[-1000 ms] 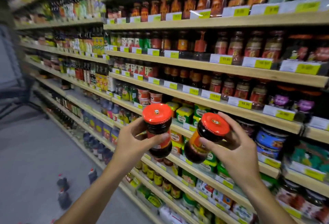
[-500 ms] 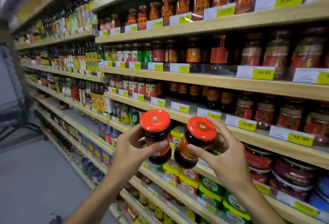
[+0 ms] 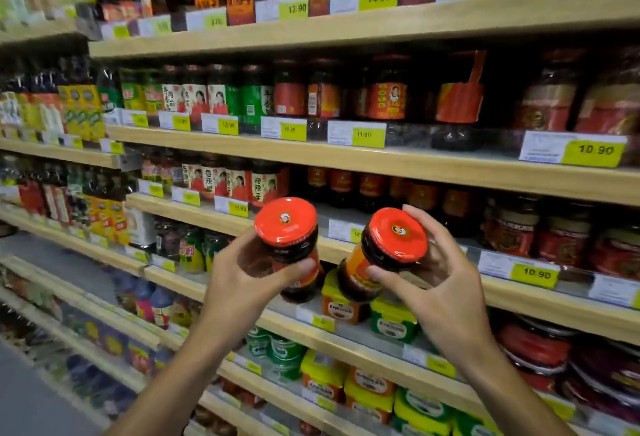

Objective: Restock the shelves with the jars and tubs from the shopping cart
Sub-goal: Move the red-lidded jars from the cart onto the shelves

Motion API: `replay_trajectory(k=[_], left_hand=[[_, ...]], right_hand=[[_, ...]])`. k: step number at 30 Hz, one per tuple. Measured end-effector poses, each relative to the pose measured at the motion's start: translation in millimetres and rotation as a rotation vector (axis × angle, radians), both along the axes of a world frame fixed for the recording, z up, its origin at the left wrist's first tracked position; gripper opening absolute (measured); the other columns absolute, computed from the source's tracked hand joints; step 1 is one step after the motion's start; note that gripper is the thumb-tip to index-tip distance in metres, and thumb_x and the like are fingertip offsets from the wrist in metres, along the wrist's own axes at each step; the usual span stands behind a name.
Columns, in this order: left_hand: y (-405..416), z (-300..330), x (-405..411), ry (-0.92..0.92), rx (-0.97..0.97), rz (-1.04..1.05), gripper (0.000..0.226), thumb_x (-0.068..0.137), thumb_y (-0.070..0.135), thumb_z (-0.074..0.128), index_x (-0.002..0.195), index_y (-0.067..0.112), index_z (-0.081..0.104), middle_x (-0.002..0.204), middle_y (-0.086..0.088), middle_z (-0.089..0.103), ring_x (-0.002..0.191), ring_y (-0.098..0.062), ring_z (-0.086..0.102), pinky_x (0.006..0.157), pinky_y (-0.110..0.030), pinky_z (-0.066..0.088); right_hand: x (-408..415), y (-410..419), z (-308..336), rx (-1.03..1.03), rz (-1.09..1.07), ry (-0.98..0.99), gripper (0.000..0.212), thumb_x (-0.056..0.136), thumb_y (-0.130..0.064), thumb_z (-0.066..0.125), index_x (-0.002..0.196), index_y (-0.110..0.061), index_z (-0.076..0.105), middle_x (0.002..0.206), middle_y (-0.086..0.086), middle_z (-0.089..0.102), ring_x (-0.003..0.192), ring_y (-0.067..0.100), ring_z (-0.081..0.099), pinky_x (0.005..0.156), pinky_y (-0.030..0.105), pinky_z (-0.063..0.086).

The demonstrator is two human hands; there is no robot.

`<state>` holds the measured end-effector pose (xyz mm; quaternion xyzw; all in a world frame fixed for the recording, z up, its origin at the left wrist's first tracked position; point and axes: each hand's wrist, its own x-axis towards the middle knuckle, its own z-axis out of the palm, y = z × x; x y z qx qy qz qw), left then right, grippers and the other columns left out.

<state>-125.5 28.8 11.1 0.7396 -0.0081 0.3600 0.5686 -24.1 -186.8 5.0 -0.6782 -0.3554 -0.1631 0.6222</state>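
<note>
Jars and tubs fill the shelves [image 3: 346, 162] in tiers, labels outward behind yellow price tags [image 3: 367, 134], presumably so each row faces the aisle. Green and orange tubs [image 3: 391, 321] sit on a lower tier, just behind the two raised jars. The left jar [image 3: 291, 248] is upright, red lid up, in front of the third tier; the left hand [image 3: 242, 279] wraps it from the left, thumb pressed across its label. The right jar [image 3: 377, 255] leans left, lid tipped toward the camera, the right hand [image 3: 436, 290] closed around its right side. Both look poised for placing among the similar dark jars.
</note>
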Motion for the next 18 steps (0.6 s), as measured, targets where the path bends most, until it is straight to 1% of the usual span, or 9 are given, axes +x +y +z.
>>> replay_trajectory(k=[1, 3, 5, 8, 10, 11, 13, 15, 18], left_hand=[[11, 1, 7, -0.007, -0.004, -0.011, 0.052, 0.064, 0.021, 0.084, 0.111, 0.036, 0.067, 0.105, 0.022, 0.075, 0.102, 0.000, 0.070, 0.082, -0.013, 0.054], [32, 3, 20, -0.013, 0.001, -0.043, 0.054, 0.063, 0.023, 0.085, 0.110, 0.038, 0.066, 0.105, 0.023, 0.074, 0.103, 0.001, 0.069, 0.085, -0.015, 0.056], [53, 5, 31, -0.016, 0.006, -0.085, 0.054, 0.063, 0.023, 0.086, 0.111, 0.039, 0.065, 0.106, 0.024, 0.073, 0.103, 0.001, 0.069, 0.086, -0.016, 0.056], [77, 9, 46, -0.048, -0.004, -0.149, 0.054, 0.061, 0.021, 0.084, 0.108, 0.038, 0.064, 0.100, 0.030, 0.072, 0.099, 0.006, 0.068, 0.081, -0.011, 0.053], [90, 10, 56, -0.069, -0.004, -0.171, 0.057, 0.059, 0.024, 0.084, 0.111, 0.035, 0.063, 0.102, 0.030, 0.072, 0.101, 0.005, 0.067, 0.086, -0.013, 0.054], [96, 10, 60, -0.084, -0.004, -0.182, 0.057, 0.059, 0.024, 0.084, 0.111, 0.033, 0.064, 0.103, 0.029, 0.072, 0.102, 0.005, 0.067, 0.087, -0.014, 0.054], [107, 10, 67, -0.111, -0.017, -0.217, 0.057, 0.058, 0.021, 0.085, 0.110, 0.031, 0.065, 0.101, 0.028, 0.073, 0.101, 0.006, 0.067, 0.085, -0.013, 0.053], [114, 9, 75, -0.134, -0.015, -0.237, 0.057, 0.056, 0.019, 0.085, 0.107, 0.030, 0.065, 0.099, 0.028, 0.073, 0.098, 0.007, 0.067, 0.082, -0.010, 0.051], [121, 7, 83, -0.165, -0.004, -0.256, 0.057, 0.053, 0.017, 0.085, 0.104, 0.031, 0.063, 0.094, 0.033, 0.072, 0.093, 0.012, 0.066, 0.078, -0.005, 0.048]], right_hand=[[1, 9, 1, 0.017, -0.022, -0.001, 0.084, 0.065, -0.030, 0.091, 0.138, -0.045, 0.053, 0.126, -0.026, 0.066, 0.120, -0.004, 0.061, 0.095, 0.016, 0.052], [4, 27, 5, 0.054, -0.057, -0.012, 0.084, 0.064, -0.024, 0.091, 0.138, -0.040, 0.054, 0.124, -0.023, 0.068, 0.117, -0.002, 0.064, 0.095, 0.017, 0.053], [4, 44, 8, 0.091, -0.099, -0.037, 0.083, 0.063, -0.022, 0.090, 0.137, -0.035, 0.054, 0.122, -0.026, 0.068, 0.115, -0.001, 0.065, 0.095, 0.016, 0.053], [6, 66, 9, 0.138, -0.179, -0.087, 0.082, 0.065, -0.018, 0.091, 0.136, -0.029, 0.052, 0.122, -0.026, 0.067, 0.116, 0.003, 0.066, 0.095, 0.019, 0.053], [9, 79, 9, 0.177, -0.237, -0.124, 0.082, 0.067, -0.009, 0.091, 0.137, -0.024, 0.051, 0.124, -0.022, 0.067, 0.117, 0.006, 0.066, 0.094, 0.019, 0.054], [11, 86, 9, 0.196, -0.272, -0.147, 0.081, 0.068, -0.006, 0.091, 0.137, -0.020, 0.050, 0.124, -0.023, 0.066, 0.117, 0.007, 0.066, 0.094, 0.019, 0.054], [16, 98, 7, 0.223, -0.343, -0.194, 0.080, 0.070, -0.002, 0.089, 0.137, -0.011, 0.048, 0.123, -0.029, 0.063, 0.117, 0.005, 0.065, 0.093, 0.018, 0.053], [20, 111, 5, 0.261, -0.393, -0.218, 0.078, 0.071, -0.001, 0.088, 0.136, -0.009, 0.046, 0.121, -0.034, 0.061, 0.117, 0.004, 0.064, 0.093, 0.018, 0.053], [28, 124, 3, 0.316, -0.453, -0.246, 0.078, 0.072, -0.001, 0.088, 0.136, -0.007, 0.045, 0.121, -0.033, 0.060, 0.117, 0.010, 0.065, 0.093, 0.023, 0.055]])
